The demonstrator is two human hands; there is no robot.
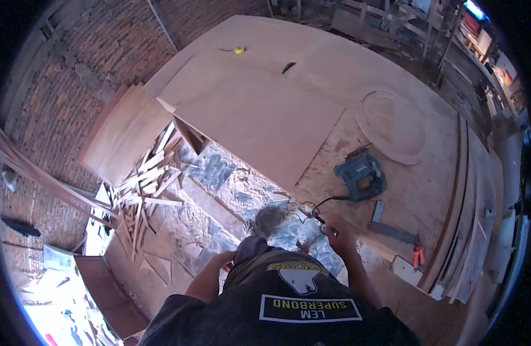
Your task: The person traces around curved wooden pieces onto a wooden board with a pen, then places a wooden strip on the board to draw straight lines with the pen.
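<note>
My right hand (340, 232) is closed at the near edge of the workbench (311, 288)-side sheet area, around a thin dark cord-like thing whose exact kind I cannot make out. Just beyond it, the black cord of a blue-green jigsaw (361, 174) curls down over the edge. The jigsaw rests on the wooden sheet (260, 115). Beside my thigh hangs my left hand (224, 260), its fingers mostly hidden against my clothes. A flat tool with a short metal part and a darker arm, like a try square (395, 232), lies right of my right hand, near a red-handled tool (418, 256).
An oval wooden ring (412, 158) lies beyond the jigsaw. Farther off are a yellow tape measure (239, 51) and a small dark curved piece (288, 67). Wood offcuts (153, 179) pile up at left on the dusty floor (219, 173). A brick wall (63, 98) stands behind.
</note>
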